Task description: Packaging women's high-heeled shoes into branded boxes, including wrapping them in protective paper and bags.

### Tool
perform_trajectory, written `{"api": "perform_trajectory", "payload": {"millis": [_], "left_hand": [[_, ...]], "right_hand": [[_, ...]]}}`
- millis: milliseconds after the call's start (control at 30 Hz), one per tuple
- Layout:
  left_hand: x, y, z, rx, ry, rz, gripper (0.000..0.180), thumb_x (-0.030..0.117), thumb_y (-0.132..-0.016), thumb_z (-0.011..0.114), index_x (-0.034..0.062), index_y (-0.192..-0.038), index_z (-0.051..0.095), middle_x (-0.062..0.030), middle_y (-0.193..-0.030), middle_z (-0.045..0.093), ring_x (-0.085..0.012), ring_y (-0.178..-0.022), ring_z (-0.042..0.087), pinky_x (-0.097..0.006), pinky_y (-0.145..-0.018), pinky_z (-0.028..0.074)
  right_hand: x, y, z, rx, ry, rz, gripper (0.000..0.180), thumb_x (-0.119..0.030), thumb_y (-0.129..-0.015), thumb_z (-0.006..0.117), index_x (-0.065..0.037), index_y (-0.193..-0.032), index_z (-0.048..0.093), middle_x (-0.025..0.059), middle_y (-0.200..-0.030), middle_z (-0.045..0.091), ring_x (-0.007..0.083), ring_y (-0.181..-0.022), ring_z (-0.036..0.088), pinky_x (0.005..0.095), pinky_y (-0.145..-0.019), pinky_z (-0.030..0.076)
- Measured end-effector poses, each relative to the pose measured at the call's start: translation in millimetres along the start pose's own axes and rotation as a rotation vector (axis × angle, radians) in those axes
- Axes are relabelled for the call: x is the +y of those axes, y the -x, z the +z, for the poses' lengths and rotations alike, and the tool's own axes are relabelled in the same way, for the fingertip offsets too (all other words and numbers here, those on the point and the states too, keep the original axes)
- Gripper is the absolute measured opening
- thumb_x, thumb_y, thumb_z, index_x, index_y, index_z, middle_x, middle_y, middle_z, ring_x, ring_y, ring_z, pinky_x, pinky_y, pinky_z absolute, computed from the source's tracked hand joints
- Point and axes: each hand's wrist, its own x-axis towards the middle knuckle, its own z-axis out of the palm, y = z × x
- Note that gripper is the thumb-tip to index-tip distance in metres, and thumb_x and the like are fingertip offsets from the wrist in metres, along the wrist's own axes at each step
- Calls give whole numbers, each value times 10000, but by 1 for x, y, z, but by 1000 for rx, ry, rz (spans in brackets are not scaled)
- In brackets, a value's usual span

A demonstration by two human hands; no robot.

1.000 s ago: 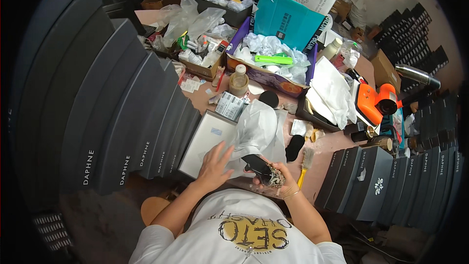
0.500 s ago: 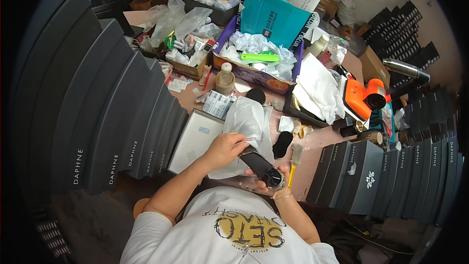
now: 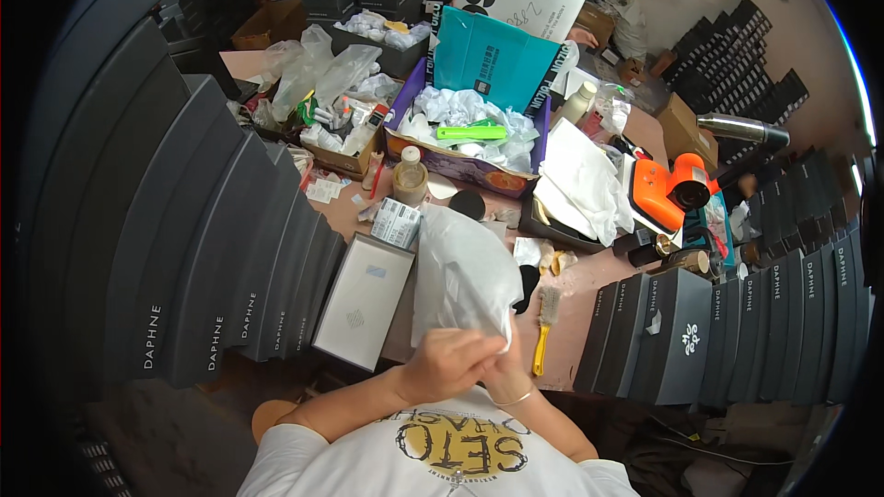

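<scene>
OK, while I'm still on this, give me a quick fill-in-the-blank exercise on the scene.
1. The left hand and right hand are at the ____ end of the white wrap, not the far one.
2. A bracelet circles the person's ____ wrist.
3. The colour of the handle on the brush is ____.
4. The shallow box lies to the ____ of the wrap, not the right.

Missing words: near; right; yellow; left.

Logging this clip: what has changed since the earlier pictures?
The left hand, open at first, has closed on the white wrapping and drawn its edge toward the person, to the right hand. The dark shoe that hand held is now hidden. The white box and yellow-handled brush stayed put.
</scene>
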Motion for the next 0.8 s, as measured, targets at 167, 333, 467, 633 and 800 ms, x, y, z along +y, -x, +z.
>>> {"api": "perform_trajectory", "payload": {"millis": [167,333,467,633,800], "left_hand": [[4,37,16,-109,263,-97,220,52,-797,669,47,-1013,634,-106,-747,591,-244,-607,600,-332,-535,466],[2,51,21,-459,296,-117,221,98,-844,656,43,-1055,619,-111,-812,607,-273,-687,622,-327,-611,494],[-5,48,-20,-263,198,-232,604,255,-851,684,37,-1343,409,-141,-1302,473,-295,-1205,478,-385,-948,442],[-70,100,-10,512,1120,-1076,723,365,-826,698,86,-1395,348,-75,-1328,475,-266,-1218,460,-430,-1024,384],[-113,139,-68,654,885,-1073,511,236,-908,599,44,-1334,393,-95,-1225,534,-234,-1111,547,-396,-941,467]], "right_hand": [[7,-16,1,-95,76,-89,487,-351,-903,495,-50,-1285,461,166,-1271,515,267,-1115,551,386,-927,482],[-6,-24,0,-195,204,-60,531,-377,-907,497,-61,-1327,418,165,-1312,477,268,-1155,521,381,-940,473],[0,-28,-25,-181,438,-57,568,-398,-910,499,-70,-1360,384,163,-1345,447,269,-1186,496,377,-950,465],[79,-49,-81,-270,1314,-7,617,-424,-915,501,-81,-1403,341,161,-1386,408,269,-1225,465,372,-963,456],[67,-23,-84,-491,1366,272,668,-450,-919,503,-92,-1445,298,159,-1427,370,270,-1264,434,367,-975,446]]}}
